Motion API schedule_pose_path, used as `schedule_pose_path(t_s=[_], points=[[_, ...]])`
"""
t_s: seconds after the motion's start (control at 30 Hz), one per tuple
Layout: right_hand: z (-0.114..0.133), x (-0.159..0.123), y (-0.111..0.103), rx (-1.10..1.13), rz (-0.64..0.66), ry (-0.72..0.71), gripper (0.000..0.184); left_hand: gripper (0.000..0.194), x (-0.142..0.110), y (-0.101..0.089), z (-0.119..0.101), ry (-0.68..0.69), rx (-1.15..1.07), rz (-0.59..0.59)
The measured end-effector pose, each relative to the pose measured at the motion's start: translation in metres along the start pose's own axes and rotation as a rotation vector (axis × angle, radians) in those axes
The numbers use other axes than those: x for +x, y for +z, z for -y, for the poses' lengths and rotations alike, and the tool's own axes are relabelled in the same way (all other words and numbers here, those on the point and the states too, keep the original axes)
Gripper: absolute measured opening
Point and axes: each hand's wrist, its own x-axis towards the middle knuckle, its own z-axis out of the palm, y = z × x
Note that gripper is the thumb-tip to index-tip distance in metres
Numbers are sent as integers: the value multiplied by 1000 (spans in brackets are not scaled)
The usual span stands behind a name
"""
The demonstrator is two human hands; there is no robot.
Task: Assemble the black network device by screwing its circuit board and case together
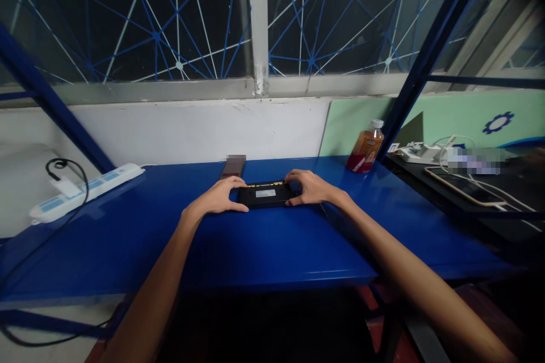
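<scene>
A flat black rectangular device point(255, 202) with a pale label and a row of yellow marks along its far edge lies on the blue table, or just over it; I cannot tell which. My left hand point(221, 195) grips its left end, thumb on the near side and fingers on the far side. At the right end my right hand point(310, 187) holds it the same way, fingers curled around the corner. Just behind my left hand, a dark phone-like slab point(232, 167) rests on the table, its top edge blurred out.
The blue table point(272, 249) reaches back to the white wall. A white power strip point(89, 193) with a black cable lies at the left. An orange drink bottle point(366, 147) stands at the back right. Farther right, a phone point(464, 186) and white cables sit on a black surface.
</scene>
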Motion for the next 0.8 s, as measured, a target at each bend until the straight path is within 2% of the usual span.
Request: schedule_pose_path(t_s=[0.33, 0.5, 0.67, 0.8], points=[[2, -1, 3, -58, 16, 36, 69, 66, 1, 2, 2, 19, -39, -18], [5, 0, -1, -54, -8, 22, 42, 64, 2, 4, 3, 17, -53, -35], [7, 1, 4, -62, -24, 12, 67, 64, 1, 4, 3, 4, -47, -28], [3, 3, 14, -99, -17, 16, 73, 63, 2, 3, 2, -9, -47, -19]])
